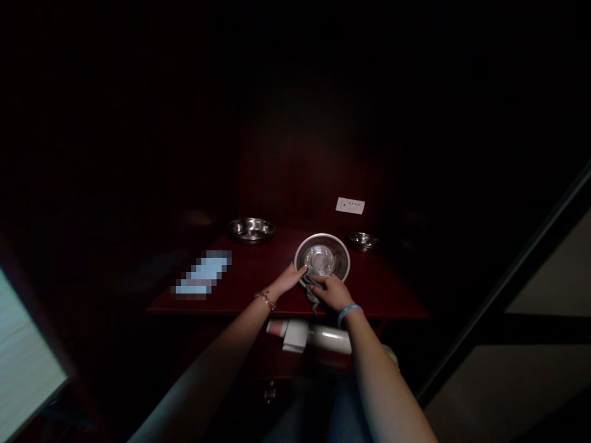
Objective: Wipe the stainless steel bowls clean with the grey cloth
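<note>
A shiny metal bowl (341, 255) is tilted toward me above the dark red desk, its hollow side facing me. My left hand (290, 278) grips its left rim, thumb on the inside and the other fingers hidden behind. In my right hand (333, 291) is a grey cloth (310, 293), pressed to the bowl's lower near rim, with a loose end hanging down. A bracelet of beads circles my left wrist and a blue band my right one.
A wide metal bowl (252, 230) stands back left on the desk (258, 271), a smaller one (364, 240) back right. A blurred-out pale rectangle (203, 275) lies left. Under the desktop are a paper cup (276, 328), a white box (295, 336) and a cylinder (330, 338). A socket (349, 205) is on the wall.
</note>
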A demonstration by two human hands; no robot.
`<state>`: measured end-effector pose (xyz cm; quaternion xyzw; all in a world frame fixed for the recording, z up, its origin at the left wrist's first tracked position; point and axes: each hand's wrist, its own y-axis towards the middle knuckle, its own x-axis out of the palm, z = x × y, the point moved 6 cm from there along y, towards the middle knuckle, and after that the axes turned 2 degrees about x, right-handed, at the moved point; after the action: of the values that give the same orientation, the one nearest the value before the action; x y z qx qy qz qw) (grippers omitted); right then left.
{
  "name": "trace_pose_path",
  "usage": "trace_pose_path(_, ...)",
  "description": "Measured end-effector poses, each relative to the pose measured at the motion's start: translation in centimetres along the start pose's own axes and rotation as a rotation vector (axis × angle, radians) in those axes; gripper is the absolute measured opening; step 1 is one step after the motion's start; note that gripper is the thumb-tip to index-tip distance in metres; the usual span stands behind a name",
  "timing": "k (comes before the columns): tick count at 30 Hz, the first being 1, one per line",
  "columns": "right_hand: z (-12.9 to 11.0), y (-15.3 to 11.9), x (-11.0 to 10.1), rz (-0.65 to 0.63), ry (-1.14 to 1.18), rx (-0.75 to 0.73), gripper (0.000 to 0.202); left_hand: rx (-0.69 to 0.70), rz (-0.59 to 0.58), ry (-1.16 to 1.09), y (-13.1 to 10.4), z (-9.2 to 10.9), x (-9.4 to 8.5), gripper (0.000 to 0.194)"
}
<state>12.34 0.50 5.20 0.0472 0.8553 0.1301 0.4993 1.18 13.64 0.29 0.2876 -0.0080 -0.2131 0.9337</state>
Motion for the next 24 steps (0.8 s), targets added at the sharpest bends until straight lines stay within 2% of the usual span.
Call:
trace_pose_path(3, 0.0, 0.2, -0.1, 0.036, -0.053, -0.007, 0.031, -0.009, 0.003, 0.0, 0.1, -0.2, 0.0, 0.054)
trace_pose_path(6, 0.6, 0.5, -1.1, 0.19, -0.06, 0.045, 0.036, -0.013, 0.006, 0.001, 0.0, 0.0, 0.0, 0.054)
trace_pose_path(8, 1.5, 0.5, -1.7, 0.278, -0.009, 0.107, 0.041, -0.01, 0.002, 0.001, -0.1, 0.5, 0.1, 0.054)
trace_pose_path(12, 3.6, 0.5, -2.4, 0.36, 0.124, 0.231, 0.049, -0.004, 0.005, 0.0, -0.4, 1.4, 0.2, 0.055)
trace_pose_path(16, 5.1, 0.4, -3.1, 0.472, 0.196, 0.283, 0.051, -0.01, 0.001, -0.007, -0.6, 1.8, 0.4, 0.059)
trace_pose_path(18, 5.6, 0.4, -3.2, 0.498, 0.235, 0.282, 0.052, -0.006, -0.023, -0.014, -0.6, 2.1, 0.6, 0.062)
trace_pose_path(24, 5.8, 0.6, -2.8, 0.462, 0.308, 0.241, 0.049, 0.028, -0.052, -0.022, -0.5, 2.8, 0.7, 0.063)
